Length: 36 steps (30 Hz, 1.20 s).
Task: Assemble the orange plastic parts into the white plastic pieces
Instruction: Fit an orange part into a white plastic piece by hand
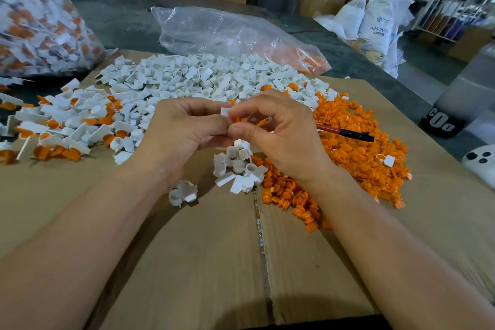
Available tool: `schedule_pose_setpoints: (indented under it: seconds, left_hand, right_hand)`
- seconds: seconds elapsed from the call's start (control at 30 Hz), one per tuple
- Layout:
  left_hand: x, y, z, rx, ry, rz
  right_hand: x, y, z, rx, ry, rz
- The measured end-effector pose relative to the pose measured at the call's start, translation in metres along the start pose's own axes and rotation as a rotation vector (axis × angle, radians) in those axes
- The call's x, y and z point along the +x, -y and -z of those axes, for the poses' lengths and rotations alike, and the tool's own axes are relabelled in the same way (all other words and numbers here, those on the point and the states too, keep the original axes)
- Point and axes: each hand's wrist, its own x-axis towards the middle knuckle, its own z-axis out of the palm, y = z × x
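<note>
Nearest, a small white heap (pixel 238 169) sits on the cardboard (pixel 187 249), easy to reach. Above it the left fingers (pixel 209 126) pinch a white piece (pixel 224 112), and the right fingers (pixel 249 110) pinch in against it, maybe pushing orange in. Orange pile (pixel 361 153) right, done ones (pixel 61 126) left, white pile (pixel 209 80) behind, so each hand grabs fast.

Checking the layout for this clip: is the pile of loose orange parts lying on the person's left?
No, the loose orange parts lie on the cardboard to the right, beyond the right hand.
</note>
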Motion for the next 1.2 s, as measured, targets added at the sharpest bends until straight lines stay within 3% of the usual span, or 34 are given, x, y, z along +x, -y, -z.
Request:
schedule_pose_setpoints:
  seconds: [0.83, 1.03, 1.2]
  left_hand:
    - [-0.0011, 0.0045, 0.0001, -0.008, 0.058, -0.001]
    - [-0.0007, 0.0029, 0.0, -0.026, 0.039, 0.009]
    - [-0.0014, 0.0039, -0.0006, 0.026, 0.042, -0.015]
  right_hand:
    - [0.0003, -0.0044, 0.0028, -0.203, -0.049, 0.165]
    - [0.0001, -0.0064, 0.0006, 0.021, -0.046, -0.05]
    - [0.0002, -0.0047, 0.0028, 0.059, -0.016, -0.07]
